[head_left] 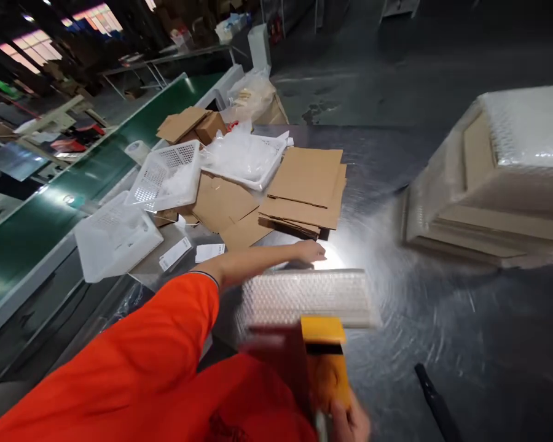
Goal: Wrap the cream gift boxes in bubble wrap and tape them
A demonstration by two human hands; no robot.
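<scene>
A flat package in bubble wrap (pixel 308 294) lies on the metal table in front of me. My left hand (pixel 310 250) is stretched out just beyond its far edge, fingers slightly bent and apart, with no object visible in them. Whether it touches the wrap I cannot tell. Close to my body, my right hand (pixel 350 420) is wrapped around a yellow tape dispenser (pixel 325 362) with a black band, held low at the near side of the package. Part of that hand is cut off by the lower frame edge.
Flat cardboard pieces (pixel 306 178) are stacked beyond the package. White plastic baskets (pixel 166 175) stand at the left by a green conveyor belt (pixel 133 132). Bubble-wrapped packages (pixel 502 184) pile up at the right. A black strip-like object (pixel 435 399) lies near the front edge.
</scene>
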